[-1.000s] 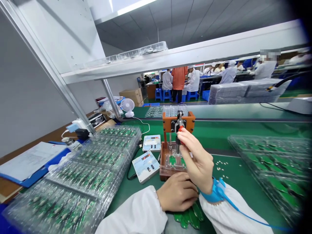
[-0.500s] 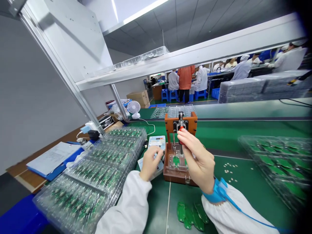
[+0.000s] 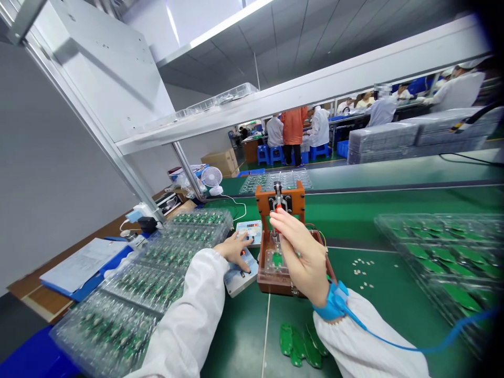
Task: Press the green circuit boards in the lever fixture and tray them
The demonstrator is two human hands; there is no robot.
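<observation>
My right hand (image 3: 305, 257) rests on the red lever handle (image 3: 278, 209) of a toggle clamp, its fingers held together over it and covering most of it. The clamp sits on an orange-brown test fixture (image 3: 280, 197). In the fixture's clear holder lies a green circuit board (image 3: 277, 259), partly hidden by my right hand. My left hand (image 3: 235, 248) is open, fingers spread over two small white meter boxes with red digits: a rear box (image 3: 252, 227) and a front box (image 3: 238, 281). Its thumb touches the front box.
Clear trays of green boards stand at left (image 3: 157, 273) and right (image 3: 441, 252). Several loose green boards (image 3: 299, 344) lie on the mat in front, and small pale pieces (image 3: 362, 269) right of the fixture. A white fan (image 3: 212, 178) stands behind; people work further back.
My left hand has moved from beside the fixture down onto the white meter boxes, and its fingers have spread. My right hand stays at the red handle. The view has shifted slightly.
</observation>
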